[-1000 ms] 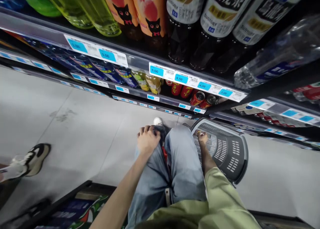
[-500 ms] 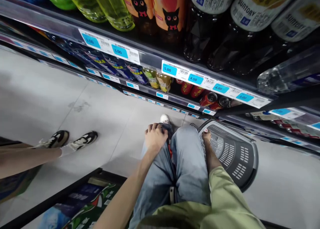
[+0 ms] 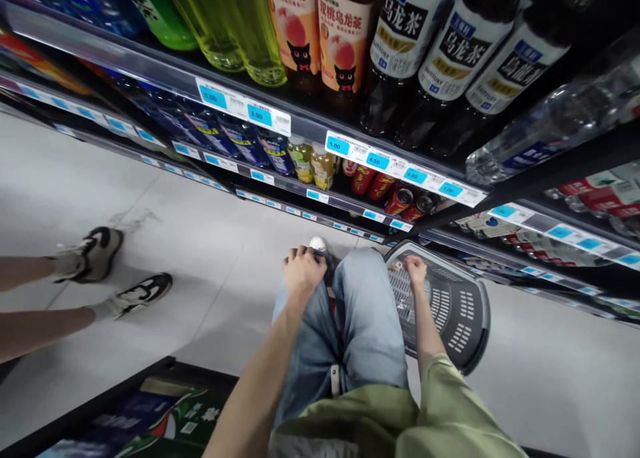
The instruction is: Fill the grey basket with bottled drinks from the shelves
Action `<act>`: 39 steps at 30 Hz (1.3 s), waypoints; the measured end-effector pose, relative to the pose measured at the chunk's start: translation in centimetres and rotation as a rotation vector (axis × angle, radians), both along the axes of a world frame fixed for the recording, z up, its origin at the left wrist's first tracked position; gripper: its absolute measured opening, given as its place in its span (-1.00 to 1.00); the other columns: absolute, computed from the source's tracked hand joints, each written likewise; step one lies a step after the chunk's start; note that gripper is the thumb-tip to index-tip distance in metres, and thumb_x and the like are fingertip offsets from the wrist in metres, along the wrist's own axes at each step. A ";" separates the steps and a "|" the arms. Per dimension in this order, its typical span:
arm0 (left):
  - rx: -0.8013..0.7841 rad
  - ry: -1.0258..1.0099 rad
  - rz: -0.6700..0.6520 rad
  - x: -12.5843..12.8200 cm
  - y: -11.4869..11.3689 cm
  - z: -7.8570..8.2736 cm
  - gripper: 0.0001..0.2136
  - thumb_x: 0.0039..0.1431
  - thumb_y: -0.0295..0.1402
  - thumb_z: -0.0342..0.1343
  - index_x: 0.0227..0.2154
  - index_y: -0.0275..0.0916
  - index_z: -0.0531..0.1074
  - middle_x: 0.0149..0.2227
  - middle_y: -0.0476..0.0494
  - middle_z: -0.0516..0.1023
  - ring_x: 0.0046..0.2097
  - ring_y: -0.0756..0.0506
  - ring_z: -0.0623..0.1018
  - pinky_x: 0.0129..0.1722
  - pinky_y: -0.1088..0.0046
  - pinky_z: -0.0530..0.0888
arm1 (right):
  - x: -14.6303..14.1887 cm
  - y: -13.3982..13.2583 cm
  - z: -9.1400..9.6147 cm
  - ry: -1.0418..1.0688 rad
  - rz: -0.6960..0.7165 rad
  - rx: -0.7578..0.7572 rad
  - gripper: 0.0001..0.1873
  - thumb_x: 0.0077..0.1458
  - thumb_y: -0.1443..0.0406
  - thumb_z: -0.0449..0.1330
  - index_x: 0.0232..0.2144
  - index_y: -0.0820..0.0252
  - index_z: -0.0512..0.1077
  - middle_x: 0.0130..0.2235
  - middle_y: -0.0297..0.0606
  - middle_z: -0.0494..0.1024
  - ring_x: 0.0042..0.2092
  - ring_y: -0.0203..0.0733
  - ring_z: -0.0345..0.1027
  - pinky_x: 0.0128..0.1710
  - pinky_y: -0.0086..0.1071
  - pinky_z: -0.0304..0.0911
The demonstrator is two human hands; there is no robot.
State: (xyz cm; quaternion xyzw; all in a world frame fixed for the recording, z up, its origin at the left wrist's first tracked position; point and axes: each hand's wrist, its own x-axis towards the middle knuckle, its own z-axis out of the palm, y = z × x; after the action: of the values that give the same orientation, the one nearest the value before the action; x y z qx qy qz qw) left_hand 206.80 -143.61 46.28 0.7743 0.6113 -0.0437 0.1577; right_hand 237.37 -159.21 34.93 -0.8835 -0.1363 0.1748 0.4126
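Observation:
My left hand (image 3: 304, 273) rests on my left knee, its fingers laid over the front of the jeans (image 3: 367, 318) and holding nothing. On my other side, my right hand (image 3: 416, 271) is closed, above the near side of a dark grey shopping basket (image 3: 475, 318). Whatever its fingers may hold is hidden. Just left of these fingers, something small, pale and reddish shows inside the basket, along with a shiny clear surface; I cannot tell what they are. The basket stands on the floor beside my right leg.
Ahead, shelves hold peach oolong tea bottles (image 3: 344, 45), dark oolong tea bottles (image 3: 453, 51) and, lower down, red cans (image 3: 399, 201). Price labels line the shelf edge (image 3: 310, 126). Another person's shoes (image 3: 143, 295) are on the left. A green carton (image 3: 187, 421) lies at the lower left.
My right hand has risen from the basket's near side and is now closed and more visible. My left hand stays on the knee. The view has shifted, and the other person's feet have moved.

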 end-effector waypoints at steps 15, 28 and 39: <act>0.012 0.001 0.017 -0.1 -0.1 0.8 -0.64 0.29 -0.30 -0.04 -0.09 -0.27 0.64 0.05 -0.41 0.62 0.14 -0.40 0.48 0.04 0.05 0.41 | -1.7 19.2 16.9 -0.510 0.346 0.357 -0.49 0.13 0.08 0.28 0.06 0.23 0.47 0.08 0.07 0.55 0.18 0.16 0.39 0.28 0.09 0.25; 0.037 -0.040 0.030 -0.3 0.0 0.5 -0.65 0.28 -0.30 -0.04 -0.12 -0.27 0.64 0.04 -0.41 0.62 0.15 -0.41 0.49 0.06 0.02 0.41 | -1.9 21.4 14.7 -0.449 0.221 0.318 -0.38 -0.24 0.11 0.51 -0.13 0.29 0.51 -0.04 0.15 0.63 0.07 0.28 0.51 0.20 0.08 0.36; 0.158 -0.185 -0.050 -1.5 -1.2 0.0 -0.57 0.25 -0.35 0.03 0.15 -0.30 0.46 0.15 -0.42 0.56 0.23 -0.40 0.45 0.26 -0.04 0.33 | -8.8 11.0 18.0 -0.242 -0.079 0.754 -0.21 -0.14 -0.03 0.50 0.05 0.29 0.48 0.01 -0.04 0.61 0.02 0.06 0.54 0.18 -0.01 0.42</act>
State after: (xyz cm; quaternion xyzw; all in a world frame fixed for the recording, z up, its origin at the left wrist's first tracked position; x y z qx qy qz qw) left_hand 205.30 -144.80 46.24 0.8000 0.5762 0.0725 0.1507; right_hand 228.58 -148.18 52.92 -0.6888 -0.2047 -0.0090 0.6954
